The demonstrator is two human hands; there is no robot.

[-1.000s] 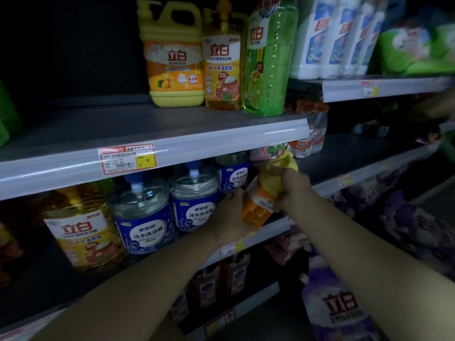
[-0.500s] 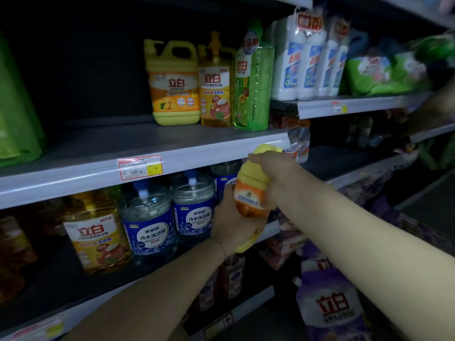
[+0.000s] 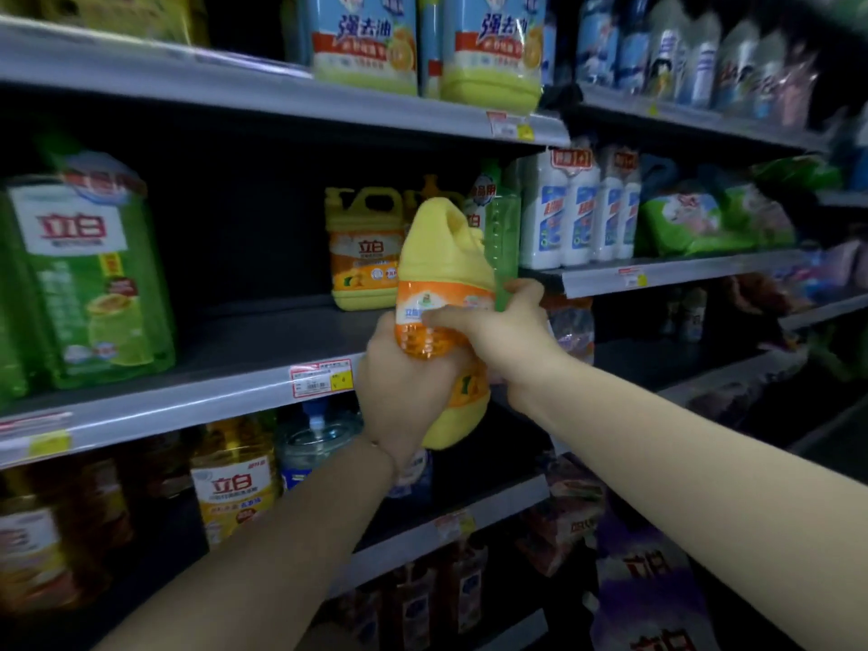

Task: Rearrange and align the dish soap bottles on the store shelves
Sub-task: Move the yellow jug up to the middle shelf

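1. I hold a yellow dish soap jug (image 3: pixel 446 274) in both hands, in the air just in front of the middle shelf (image 3: pixel 188 401).
2. My left hand (image 3: pixel 404 387) is curled round the lower left of the jug, gripping its body from the side and below.
3. My right hand (image 3: pixel 498 335) is wrapped across the orange label, fingers over the front and thumb up against the right side.
4. The jug stands roughly upright, its yellow handle on top and its base below the shelf's front edge.
5. Behind it, a matching yellow jug (image 3: pixel 364 256) stands on the middle shelf, and a tall green bottle (image 3: pixel 502 237) stands to the right of that one.
6. The shelf board to the left of the standing jug is bare as far as a big green pack (image 3: pixel 89 284) at the far left.
7. A red-and-white price tag (image 3: pixel 321 378) sits on the shelf edge just left of my left hand.
8. White bottles (image 3: pixel 577 213) line the next shelf section to the right.
9. Below, an amber bottle (image 3: pixel 235 481) and a clear blue-capped bottle (image 3: pixel 319 439) stand on the lower shelf.
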